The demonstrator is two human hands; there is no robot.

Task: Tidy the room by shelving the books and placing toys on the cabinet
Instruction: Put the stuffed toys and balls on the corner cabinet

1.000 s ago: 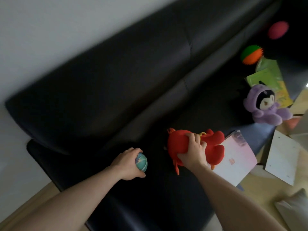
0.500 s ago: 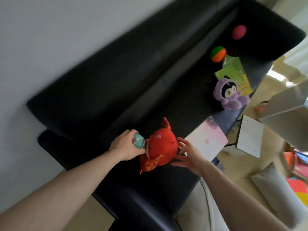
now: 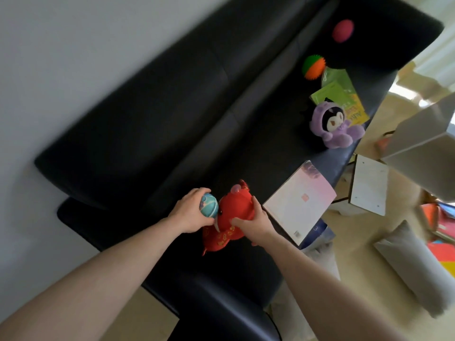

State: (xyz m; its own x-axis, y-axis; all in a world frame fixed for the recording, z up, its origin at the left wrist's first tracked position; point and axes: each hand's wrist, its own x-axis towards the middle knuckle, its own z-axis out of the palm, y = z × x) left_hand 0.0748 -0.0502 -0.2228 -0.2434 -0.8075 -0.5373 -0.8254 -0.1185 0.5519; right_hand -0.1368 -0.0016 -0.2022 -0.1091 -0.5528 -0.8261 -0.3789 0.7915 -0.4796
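- Head view: a long black sofa (image 3: 221,124) with a smooth, leather-like skin runs diagonally across the frame against a plain pale wall (image 3: 61,57); a light wood-toned floor (image 3: 364,242) shows to the right and below.
- The left hand (image 3: 189,212) curls round a small teal ball (image 3: 209,205) with a pale swirled pattern, fingers over its top and thumb under it.
- The right hand (image 3: 251,223) grips a red plush toy (image 3: 231,217), thumb and fingers pressed into its soft body; the hands sit close together, and the ball touches the plush's left side.
- The red plush is rounded and fuzzy, with gold-printed red cloth hanging at its lower end; it sits just above the sofa seat near the front edge.
- Just right of the right hand lies a flat white-and-pink book (image 3: 300,203), overhanging the seat's front edge, with a dark blue book (image 3: 318,230) partly under it.
- Farther along the seat sits a purple plush toy (image 3: 332,126) with a black-and-white face, resting against green and yellow books (image 3: 342,97).
- Beyond them lie a spiky green-and-orange ball (image 3: 314,67) and, near the far armrest, a pink textured ball (image 3: 343,30).
- On the floor: a white flat panel (image 3: 368,188) beside the sofa, a pale grey cabinet (image 3: 423,141) seen at an angle, a grey cushion (image 3: 413,269), and bright red, orange and yellow items (image 3: 440,244) at the right edge, too blurred to identify.
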